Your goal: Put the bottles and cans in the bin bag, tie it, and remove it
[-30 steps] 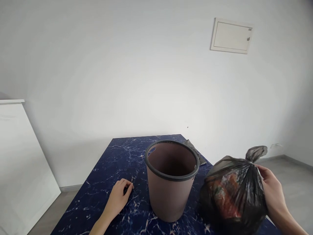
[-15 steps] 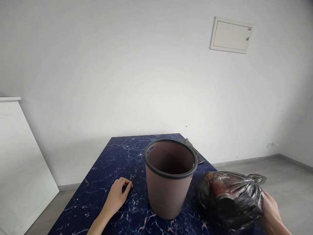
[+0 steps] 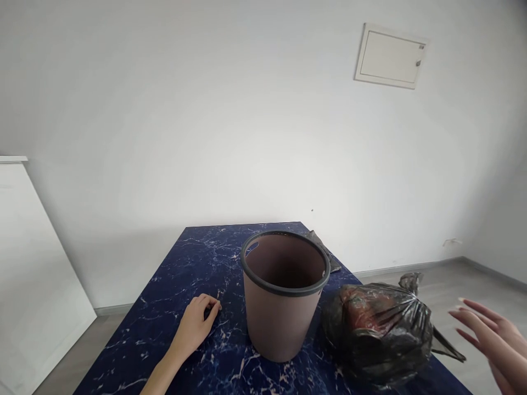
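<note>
A brownish-mauve trash can [image 3: 280, 323] with a dark grey rim stands upright on the table; its inside looks bare where I can see it. To its left, my left hand [image 3: 198, 321] rests on the tabletop, fingers curled in and the thumb tip close to the forefinger, with nothing visible in them. A filled black plastic garbage bag [image 3: 382, 334], tied at the top, sits on the table right of the can. Something reddish shows through its film. My right hand [image 3: 494, 334] is in the air beyond the bag's right side, open, fingers apart, touching nothing.
The table [image 3: 164, 291] has a dark blue marbled top. Behind the can lies a folded piece of black plastic [image 3: 335, 267] at the table's right edge. A white cabinet [image 3: 37, 274] stands at the left, and a wall panel [image 3: 390, 57] hangs at upper right.
My right hand has let go of the garbage bag and moved off to the right. The bag now rests on the table with its knot and a loose strap showing. My left hand stays put.
</note>
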The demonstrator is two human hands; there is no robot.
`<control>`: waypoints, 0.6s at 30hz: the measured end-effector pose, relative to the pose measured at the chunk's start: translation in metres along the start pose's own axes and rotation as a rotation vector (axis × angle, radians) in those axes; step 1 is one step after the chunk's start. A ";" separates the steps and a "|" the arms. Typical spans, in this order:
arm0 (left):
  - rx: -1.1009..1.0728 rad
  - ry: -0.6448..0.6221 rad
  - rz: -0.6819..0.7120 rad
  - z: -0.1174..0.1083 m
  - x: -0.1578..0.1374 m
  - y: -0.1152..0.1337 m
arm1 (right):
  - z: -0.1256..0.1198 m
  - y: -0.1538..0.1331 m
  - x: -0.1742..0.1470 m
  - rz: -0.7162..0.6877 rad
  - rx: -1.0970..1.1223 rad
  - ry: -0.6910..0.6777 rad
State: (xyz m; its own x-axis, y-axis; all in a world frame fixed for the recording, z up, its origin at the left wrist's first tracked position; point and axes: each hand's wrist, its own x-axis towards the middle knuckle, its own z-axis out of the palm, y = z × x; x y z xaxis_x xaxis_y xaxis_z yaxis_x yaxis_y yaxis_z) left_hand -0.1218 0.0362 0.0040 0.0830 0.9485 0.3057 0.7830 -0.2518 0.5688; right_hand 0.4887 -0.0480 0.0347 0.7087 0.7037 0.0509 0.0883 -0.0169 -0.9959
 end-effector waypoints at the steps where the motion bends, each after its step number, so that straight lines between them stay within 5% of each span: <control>1: 0.002 0.000 0.001 0.000 0.000 0.000 | -0.001 -0.005 -0.004 -0.052 -0.045 0.011; 4: 0.008 -0.003 0.006 0.001 0.001 0.000 | 0.004 -0.026 -0.019 -0.205 -0.190 0.006; 8: 0.015 -0.008 0.007 0.001 0.000 0.001 | 0.032 -0.065 -0.039 -0.526 -0.437 -0.168; 13: 0.010 -0.015 0.001 0.000 -0.002 0.003 | 0.100 -0.108 -0.040 -0.778 -0.564 -0.527; 18: 0.004 -0.015 -0.007 -0.001 -0.004 0.006 | 0.172 -0.121 -0.016 -0.951 -0.702 -0.823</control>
State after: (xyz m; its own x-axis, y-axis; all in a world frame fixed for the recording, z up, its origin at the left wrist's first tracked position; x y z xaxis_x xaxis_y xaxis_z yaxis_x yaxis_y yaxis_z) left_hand -0.1182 0.0307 0.0064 0.0862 0.9531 0.2901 0.7864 -0.2439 0.5676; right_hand 0.3464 0.0652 0.1414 -0.3906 0.8450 0.3653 0.7804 0.5145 -0.3554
